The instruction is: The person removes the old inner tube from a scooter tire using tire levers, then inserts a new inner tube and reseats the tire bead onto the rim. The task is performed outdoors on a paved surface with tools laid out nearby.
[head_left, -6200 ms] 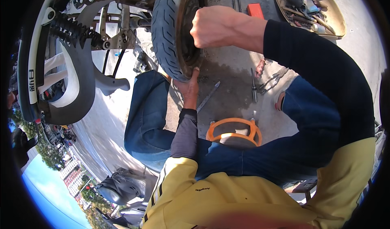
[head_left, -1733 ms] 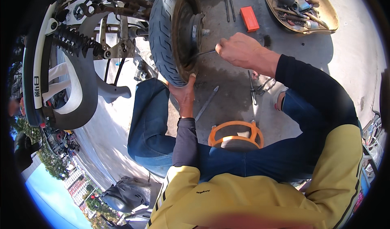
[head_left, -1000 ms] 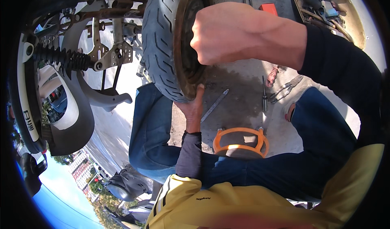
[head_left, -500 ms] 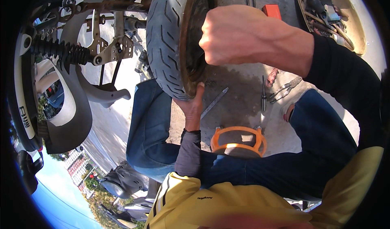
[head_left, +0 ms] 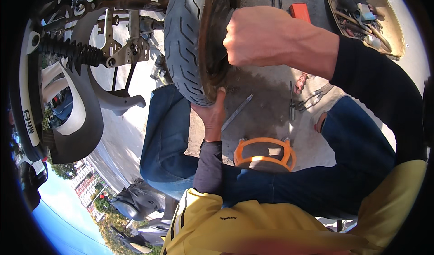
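Observation:
A scooter wheel with a worn black tire (head_left: 183,42) and a rusty brown rim (head_left: 209,81) stands upright in front of me. My left hand (head_left: 211,118) holds the tire's lower edge, thumb up against the rim side. At the right face of the wheel, near the hub, my right hand (head_left: 260,35) is closed in a fist. The back of that fist faces me, so what its fingers hold cannot be made out. The hub is partly hidden behind it.
Left are a black shock absorber (head_left: 72,50) and a metal bracket (head_left: 126,51). On the ground lie a flat metal bar (head_left: 237,113), a screwdriver (head_left: 292,110), pliers (head_left: 317,96) and a red box (head_left: 299,12). A tool-filled tan basin (head_left: 398,44) stands far right; an orange-framed seat (head_left: 264,141) is near me.
My right fist and forearm have shifted slightly at the hub. The whole view has moved a little. My left hand keeps its hold on the tire.

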Available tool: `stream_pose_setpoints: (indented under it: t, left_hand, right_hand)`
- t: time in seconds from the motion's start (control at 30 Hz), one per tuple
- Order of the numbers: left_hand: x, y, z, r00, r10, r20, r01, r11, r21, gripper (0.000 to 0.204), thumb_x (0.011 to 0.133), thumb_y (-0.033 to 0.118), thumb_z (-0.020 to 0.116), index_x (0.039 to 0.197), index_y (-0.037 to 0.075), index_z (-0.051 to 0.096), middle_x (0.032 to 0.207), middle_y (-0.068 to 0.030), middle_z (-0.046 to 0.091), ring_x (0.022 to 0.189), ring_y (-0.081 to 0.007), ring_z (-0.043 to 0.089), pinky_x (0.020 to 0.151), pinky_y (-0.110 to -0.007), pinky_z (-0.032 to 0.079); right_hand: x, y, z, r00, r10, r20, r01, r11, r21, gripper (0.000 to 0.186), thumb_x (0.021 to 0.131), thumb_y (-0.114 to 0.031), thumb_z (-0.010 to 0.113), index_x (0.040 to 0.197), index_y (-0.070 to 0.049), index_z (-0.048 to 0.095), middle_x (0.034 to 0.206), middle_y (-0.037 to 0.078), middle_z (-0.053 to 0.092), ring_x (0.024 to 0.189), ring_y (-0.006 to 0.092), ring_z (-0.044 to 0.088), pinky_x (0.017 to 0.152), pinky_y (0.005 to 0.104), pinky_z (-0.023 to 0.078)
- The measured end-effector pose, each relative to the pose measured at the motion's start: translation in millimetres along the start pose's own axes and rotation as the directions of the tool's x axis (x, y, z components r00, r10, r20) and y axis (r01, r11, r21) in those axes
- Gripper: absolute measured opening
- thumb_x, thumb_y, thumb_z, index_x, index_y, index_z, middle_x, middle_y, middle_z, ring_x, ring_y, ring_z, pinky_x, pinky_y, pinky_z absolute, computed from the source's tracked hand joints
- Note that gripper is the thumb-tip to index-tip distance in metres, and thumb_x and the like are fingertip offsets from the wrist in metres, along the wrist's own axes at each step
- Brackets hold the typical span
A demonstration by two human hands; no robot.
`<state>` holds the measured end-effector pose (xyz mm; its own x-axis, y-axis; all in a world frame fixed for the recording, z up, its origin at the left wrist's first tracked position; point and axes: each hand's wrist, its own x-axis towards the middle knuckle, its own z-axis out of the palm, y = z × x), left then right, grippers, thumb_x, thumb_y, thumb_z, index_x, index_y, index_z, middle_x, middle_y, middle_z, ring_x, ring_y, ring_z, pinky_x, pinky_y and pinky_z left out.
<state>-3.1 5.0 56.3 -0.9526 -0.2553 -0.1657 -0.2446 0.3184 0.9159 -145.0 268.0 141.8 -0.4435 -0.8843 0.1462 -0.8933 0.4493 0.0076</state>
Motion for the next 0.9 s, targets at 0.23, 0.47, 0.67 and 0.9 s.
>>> stream_pose_setpoints:
  t: [0.23, 0.47, 0.67, 0.9]
  left_hand:
    - [-4, -6, -1, 0.996, 0.083, 0.026, -0.085, 0.987, 0.136, 0.090, 0.078, 0.018, 0.094, 0.150, -0.006, 0.046, 0.144, -0.0158, 0.058, 0.130, -0.0239, 0.057, 0.113, -0.038, 0.042]
    - [-1, 12, 1, 0.986, 0.164, -0.032, -0.162, 0.985, 0.063, 0.128, 0.070, 0.038, 0.101, 0.163, -0.006, 0.023, 0.158, -0.0232, 0.041, 0.146, -0.0326, 0.042, 0.122, -0.040, 0.032]
    - [14, 9, -12, 0.964, 0.264, -0.018, -0.264, 0.964, -0.005, 0.082, 0.072, 0.021, 0.097, 0.140, -0.005, 0.058, 0.131, -0.0133, 0.067, 0.119, -0.0242, 0.064, 0.108, -0.036, 0.046]
    - [28, 17, -31, 0.960, 0.267, 0.083, -0.276, 0.951, 0.137, 0.092, 0.066, 0.022, 0.099, 0.142, -0.006, 0.053, 0.132, -0.0171, 0.065, 0.117, -0.0260, 0.064, 0.104, -0.037, 0.049]
  right_hand:
    - [-70, -78, 38, 0.812, 0.517, 0.272, -0.583, 0.687, 0.434, 0.015, 0.089, -0.010, 0.069, 0.094, 0.004, 0.071, 0.083, 0.018, 0.073, 0.088, 0.0355, 0.077, 0.076, 0.0449, 0.060]
    - [-66, -80, 51, 0.399, 0.183, 0.898, -0.808, -0.393, 0.439, 0.039, 0.095, -0.032, 0.076, 0.085, 0.005, 0.069, 0.074, 0.008, 0.065, 0.076, 0.0246, 0.065, 0.071, 0.0406, 0.051]
    - [-67, -202, 117, 0.384, 0.562, 0.732, -0.550, -0.497, 0.671, 0.045, 0.092, -0.037, 0.081, 0.097, 0.008, 0.075, 0.075, 0.007, 0.065, 0.075, 0.0164, 0.060, 0.071, 0.0378, 0.049]
    - [-2, -296, 172, 0.381, 0.597, 0.706, -0.100, -0.733, 0.673, 0.037, 0.100, -0.030, 0.074, 0.085, 0.003, 0.070, 0.069, -0.003, 0.052, 0.068, 0.0067, 0.044, 0.060, 0.0317, 0.039]
